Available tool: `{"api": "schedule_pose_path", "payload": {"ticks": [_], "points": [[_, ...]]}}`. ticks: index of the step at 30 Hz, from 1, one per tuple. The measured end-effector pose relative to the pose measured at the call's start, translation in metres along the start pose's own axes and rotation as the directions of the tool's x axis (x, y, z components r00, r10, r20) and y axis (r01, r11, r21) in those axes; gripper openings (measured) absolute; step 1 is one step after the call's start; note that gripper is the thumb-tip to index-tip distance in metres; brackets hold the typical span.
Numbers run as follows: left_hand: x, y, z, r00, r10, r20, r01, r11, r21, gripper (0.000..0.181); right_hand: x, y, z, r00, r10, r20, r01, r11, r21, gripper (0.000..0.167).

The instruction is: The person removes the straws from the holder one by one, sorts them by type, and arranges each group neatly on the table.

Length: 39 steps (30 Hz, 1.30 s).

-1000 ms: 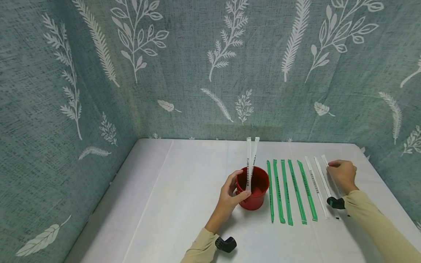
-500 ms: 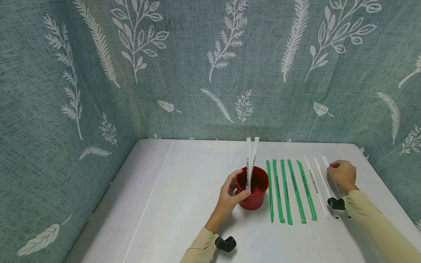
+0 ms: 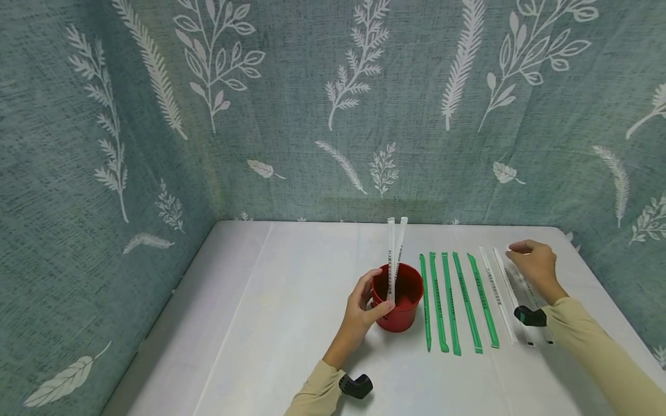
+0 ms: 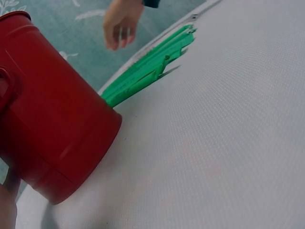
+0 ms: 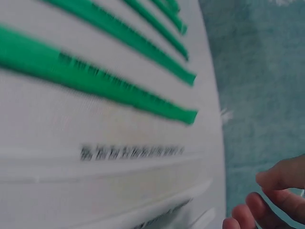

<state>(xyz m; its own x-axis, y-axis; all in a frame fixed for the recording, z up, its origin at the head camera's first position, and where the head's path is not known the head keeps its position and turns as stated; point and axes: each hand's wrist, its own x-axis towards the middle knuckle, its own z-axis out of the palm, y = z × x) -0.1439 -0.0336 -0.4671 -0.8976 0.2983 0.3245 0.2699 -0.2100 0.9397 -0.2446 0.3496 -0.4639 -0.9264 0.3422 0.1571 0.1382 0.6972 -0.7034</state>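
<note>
My left hand (image 3: 362, 300) grips the red bucket (image 3: 403, 315) on the table, fingers at its rim and thumb across the front. Two white paper-wrapped straws (image 3: 391, 257) stand in the bucket, leaning apart. At the right, my right hand (image 3: 537, 264) hovers over the far end of the rightmost white wrapped straw (image 3: 529, 292). In the right wrist view, the fingers (image 5: 281, 174) are loosely bent, with no straw visible between them. The left wrist view has the red bucket (image 4: 57, 105) up close, with the right hand (image 4: 123, 24) beyond.
Several green wrapped straws (image 3: 451, 300) lie in a row right of the bucket. Beside them are more white wrapped straws (image 3: 496, 294). A white cloth covers the table (image 3: 291, 300); a leaf-patterned curtain (image 3: 291, 115) hangs behind and at the left.
My right hand has risen slightly up and left from the rightmost white straw's far end. The left hand and bucket have stayed in place.
</note>
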Motion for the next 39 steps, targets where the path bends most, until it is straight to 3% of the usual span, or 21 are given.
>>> {"api": "schedule_pose_path", "payload": {"ticks": [7,18,19,24,27,34,36,39], "points": [[0.0,-0.001,0.0,1.0,-0.001,0.0,0.001,1.0,0.003,0.061,0.034,0.047,0.032,0.991,-0.132,-0.017,0.133,0.991,0.007,0.038],[-0.001,0.002,-0.001,1.0,-0.009,0.005,0.009,1.0,0.018,0.061,0.039,0.039,0.053,0.982,-0.186,-0.007,0.186,0.978,0.096,0.039],[-0.001,0.002,-0.001,1.0,-0.012,0.006,0.012,1.0,0.02,0.061,0.033,0.028,0.047,0.981,-0.193,0.026,0.187,0.97,0.157,0.035],[0.0,0.001,-0.001,1.0,-0.009,0.01,0.009,1.0,0.015,0.062,0.013,-0.009,0.033,0.979,-0.188,0.076,0.162,0.951,0.265,0.034],[0.0,-0.008,-0.002,1.0,-0.001,0.008,0.001,1.0,0.003,0.061,0.0,-0.029,0.028,0.981,-0.182,0.069,0.159,0.952,0.262,0.036],[0.003,-0.031,-0.006,1.0,0.009,-0.011,-0.009,1.0,0.003,0.06,-0.052,-0.105,-0.005,0.949,-0.291,0.118,0.246,0.924,0.293,0.035],[0.003,-0.032,-0.006,1.0,0.012,-0.014,-0.012,1.0,0.002,0.061,-0.058,-0.115,-0.008,0.948,-0.293,0.126,0.248,0.925,0.287,0.031],[0.002,-0.02,-0.004,1.0,0.017,-0.009,-0.017,1.0,-0.003,0.061,-0.062,-0.123,-0.008,0.941,-0.308,0.14,0.259,0.922,0.289,0.031]]}}
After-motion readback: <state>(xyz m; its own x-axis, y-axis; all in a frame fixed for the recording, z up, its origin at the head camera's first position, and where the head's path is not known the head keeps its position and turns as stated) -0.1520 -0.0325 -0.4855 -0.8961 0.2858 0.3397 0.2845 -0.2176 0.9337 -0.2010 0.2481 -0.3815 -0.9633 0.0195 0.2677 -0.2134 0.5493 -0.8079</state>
